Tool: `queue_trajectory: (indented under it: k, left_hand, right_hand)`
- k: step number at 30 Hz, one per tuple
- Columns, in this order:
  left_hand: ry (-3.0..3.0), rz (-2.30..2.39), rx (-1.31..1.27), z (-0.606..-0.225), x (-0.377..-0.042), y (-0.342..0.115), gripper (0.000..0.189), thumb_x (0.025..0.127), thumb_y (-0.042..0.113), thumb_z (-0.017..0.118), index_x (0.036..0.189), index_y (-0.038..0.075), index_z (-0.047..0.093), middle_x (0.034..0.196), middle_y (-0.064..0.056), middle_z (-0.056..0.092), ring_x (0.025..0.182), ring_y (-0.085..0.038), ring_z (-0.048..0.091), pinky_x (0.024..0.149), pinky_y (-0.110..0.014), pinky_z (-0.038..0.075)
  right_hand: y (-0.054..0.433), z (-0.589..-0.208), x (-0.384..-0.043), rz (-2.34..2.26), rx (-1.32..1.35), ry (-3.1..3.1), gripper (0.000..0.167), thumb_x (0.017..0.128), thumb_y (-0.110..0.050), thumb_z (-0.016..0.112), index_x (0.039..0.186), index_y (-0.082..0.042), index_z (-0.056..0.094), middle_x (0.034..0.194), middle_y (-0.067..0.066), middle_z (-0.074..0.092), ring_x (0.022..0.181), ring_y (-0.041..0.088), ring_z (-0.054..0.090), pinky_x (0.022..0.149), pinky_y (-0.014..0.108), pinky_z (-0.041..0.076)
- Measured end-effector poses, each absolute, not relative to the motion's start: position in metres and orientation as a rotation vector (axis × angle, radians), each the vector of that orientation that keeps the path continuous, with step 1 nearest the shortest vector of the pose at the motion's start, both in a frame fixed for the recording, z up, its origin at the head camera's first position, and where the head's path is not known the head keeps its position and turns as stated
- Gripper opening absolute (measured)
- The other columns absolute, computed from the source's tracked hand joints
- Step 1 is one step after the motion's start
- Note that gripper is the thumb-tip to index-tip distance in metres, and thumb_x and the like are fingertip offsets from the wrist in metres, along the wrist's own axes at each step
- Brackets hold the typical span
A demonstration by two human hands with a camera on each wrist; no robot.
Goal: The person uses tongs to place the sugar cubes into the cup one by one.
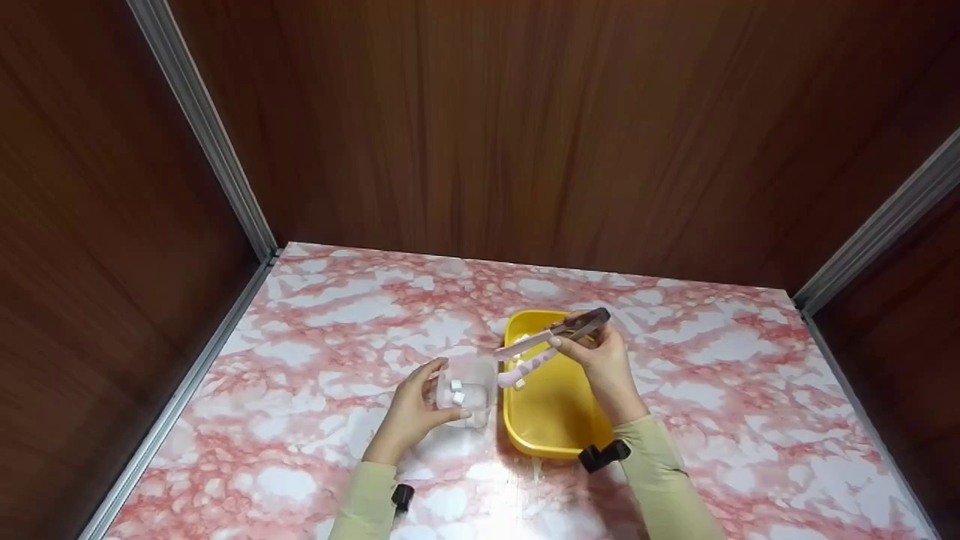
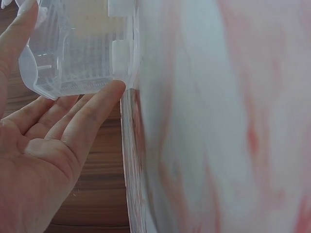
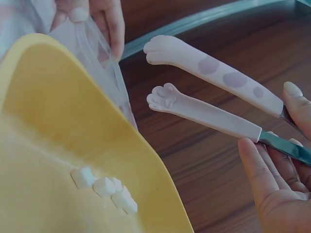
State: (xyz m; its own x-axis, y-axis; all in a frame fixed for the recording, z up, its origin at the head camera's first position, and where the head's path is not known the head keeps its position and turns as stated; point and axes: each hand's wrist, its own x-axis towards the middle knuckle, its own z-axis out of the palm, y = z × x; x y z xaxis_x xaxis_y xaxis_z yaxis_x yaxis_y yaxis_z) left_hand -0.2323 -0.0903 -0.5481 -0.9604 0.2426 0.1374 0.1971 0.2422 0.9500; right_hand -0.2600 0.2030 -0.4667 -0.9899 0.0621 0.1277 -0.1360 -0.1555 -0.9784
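Observation:
My left hand holds a clear plastic container by its left side, with the thumb at the near rim. Inside the container lie small white cubes. In the left wrist view, fingertips of that hand touch the ribbed container wall. My right hand grips a pair of tongs by the metal part. Their pink, paw-shaped ends stand apart with nothing between them, pointing left. Beneath the tongs is a yellow basin, where several white cubes lie along one side.
The basin stands directly right of the container on a red-and-white marbled tabletop. Dark wood-grain panels rise behind and at both sides, with grey metal strips at the corners.

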Motion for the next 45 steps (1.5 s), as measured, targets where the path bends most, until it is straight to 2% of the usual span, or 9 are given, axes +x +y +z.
queue_trajectory:
  k: [3, 10, 13, 19, 28, 35, 41, 45]
  left_hand:
    - [2.446, 1.865, 0.439, -0.548, -0.232, -0.09, 0.084, 0.074, 0.015, 0.084, 0.145, 0.007, 0.04, 0.145, -0.01, 0.041, 0.129, -0.038, 0.041, 0.094, -0.05, 0.045]
    - [2.433, 1.857, 0.413, -0.548, -0.232, -0.091, 0.084, 0.074, 0.018, 0.084, 0.145, 0.016, 0.04, 0.147, -0.01, 0.039, 0.131, -0.036, 0.039, 0.097, -0.048, 0.043]
    - [2.434, 1.86, 0.411, -0.548, -0.233, -0.09, 0.084, 0.074, 0.017, 0.084, 0.145, 0.015, 0.04, 0.147, -0.011, 0.04, 0.131, -0.037, 0.039, 0.097, -0.048, 0.043]
    - [2.443, 1.851, 0.405, -0.547, -0.231, -0.09, 0.085, 0.073, 0.022, 0.085, 0.145, 0.013, 0.04, 0.146, -0.005, 0.041, 0.13, -0.035, 0.041, 0.096, -0.047, 0.045]
    - [2.418, 1.855, 0.383, -0.549, -0.231, -0.09, 0.084, 0.075, 0.018, 0.084, 0.146, 0.014, 0.039, 0.146, -0.005, 0.04, 0.131, -0.036, 0.038, 0.097, -0.047, 0.043]
    - [2.435, 1.84, 0.393, -0.548, -0.232, -0.09, 0.084, 0.074, 0.021, 0.084, 0.146, 0.014, 0.039, 0.146, -0.005, 0.04, 0.131, -0.035, 0.039, 0.097, -0.049, 0.043]
    - [2.447, 1.835, 0.398, -0.547, -0.231, -0.091, 0.087, 0.073, 0.025, 0.085, 0.146, 0.013, 0.039, 0.146, -0.005, 0.041, 0.13, -0.035, 0.04, 0.096, -0.047, 0.044]
    - [2.436, 1.841, 0.4, -0.547, -0.231, -0.091, 0.085, 0.074, 0.024, 0.084, 0.146, 0.017, 0.039, 0.146, -0.006, 0.04, 0.131, -0.035, 0.039, 0.096, -0.047, 0.044]
  right_hand:
    - [0.207, -0.465, -0.26, 2.305, 0.132, -1.886, 0.051, 0.076, -0.005, 0.08, 0.116, 0.007, 0.053, 0.109, 0.024, 0.062, 0.102, 0.033, 0.063, 0.089, 0.035, 0.051]
    - [0.213, -0.464, -0.262, 2.301, 0.142, -1.831, 0.053, 0.075, -0.004, 0.08, 0.118, 0.011, 0.051, 0.107, 0.025, 0.063, 0.099, 0.033, 0.064, 0.087, 0.036, 0.051]
    - [0.216, -0.464, -0.263, 2.28, 0.135, -1.831, 0.05, 0.075, -0.004, 0.08, 0.116, 0.008, 0.054, 0.106, 0.025, 0.064, 0.098, 0.033, 0.064, 0.087, 0.037, 0.052]
    - [0.222, -0.466, -0.265, 2.252, 0.081, -1.839, 0.044, 0.077, -0.005, 0.079, 0.115, 0.001, 0.059, 0.104, 0.021, 0.066, 0.098, 0.029, 0.065, 0.087, 0.035, 0.051]
    - [0.232, -0.467, -0.269, 2.232, -0.006, -1.837, 0.051, 0.078, -0.007, 0.079, 0.12, 0.009, 0.055, 0.104, 0.016, 0.068, 0.099, 0.023, 0.066, 0.087, 0.031, 0.051]
    - [0.239, -0.469, -0.274, 2.177, -0.037, -1.846, 0.04, 0.079, -0.008, 0.078, 0.113, 0.003, 0.06, 0.109, 0.021, 0.063, 0.1, 0.024, 0.065, 0.087, 0.03, 0.051]
    - [0.242, -0.469, -0.278, 2.112, -0.024, -1.871, 0.041, 0.081, -0.009, 0.076, 0.112, 0.011, 0.058, 0.108, 0.022, 0.06, 0.099, 0.026, 0.065, 0.085, 0.03, 0.052]
    - [0.243, -0.469, -0.28, 2.088, -0.026, -1.893, 0.039, 0.081, -0.012, 0.077, 0.109, 0.009, 0.06, 0.107, 0.02, 0.06, 0.099, 0.026, 0.065, 0.086, 0.031, 0.052]
